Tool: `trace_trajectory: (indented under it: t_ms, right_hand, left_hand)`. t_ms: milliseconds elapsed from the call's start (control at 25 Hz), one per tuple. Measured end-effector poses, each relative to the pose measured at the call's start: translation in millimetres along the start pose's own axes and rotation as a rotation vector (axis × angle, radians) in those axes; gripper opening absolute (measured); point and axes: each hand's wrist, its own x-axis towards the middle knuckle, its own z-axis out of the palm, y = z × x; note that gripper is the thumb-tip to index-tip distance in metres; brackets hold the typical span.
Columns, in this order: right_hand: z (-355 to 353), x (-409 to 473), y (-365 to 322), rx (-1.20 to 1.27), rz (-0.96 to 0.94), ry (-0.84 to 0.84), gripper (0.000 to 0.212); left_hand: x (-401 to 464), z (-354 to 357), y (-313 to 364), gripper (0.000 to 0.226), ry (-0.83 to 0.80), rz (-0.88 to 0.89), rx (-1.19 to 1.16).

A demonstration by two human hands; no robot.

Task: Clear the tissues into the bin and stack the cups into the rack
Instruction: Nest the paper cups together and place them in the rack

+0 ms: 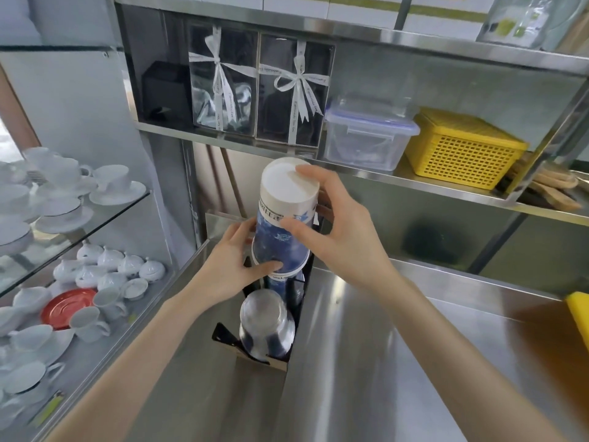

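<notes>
Both forearms reach over the steel counter (398,362); left hand (237,266) and right hand (338,231) clasp an inverted blue-and-white paper cup (283,224) above the black rack (255,352), behind an upturned clear glass (266,323).

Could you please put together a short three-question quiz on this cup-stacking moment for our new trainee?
1. True or false: the paper cups are held with their bases up.
2. Which hand grips the stack nearer its top? A) left hand B) right hand
3. Fill in: in the black rack, the slot nearest the camera holds upturned ____ cups.

Key
1. True: the white base faces up.
2. B: the right hand holds the upper part, and the left hand steadies the lower rim.
3. Clear: a see-through stack, base up.
</notes>
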Motion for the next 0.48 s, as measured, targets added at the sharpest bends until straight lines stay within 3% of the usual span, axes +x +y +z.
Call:
trace_trajectory:
  t_ms: [240,480]
  right_hand:
    - [14.8,2.4,25.0,-0.034,0.054,-0.036,0.056]
    - [31.7,-3.0,64.5,-0.208,0.097,-0.127,0.048]
  left_hand:
    - [8.9,13.0,-5.7,0.068,-0.043,-0.037,0.064]
    - [10.3,15.3,-1.1,0.072,-0.030,0.064,-0.038]
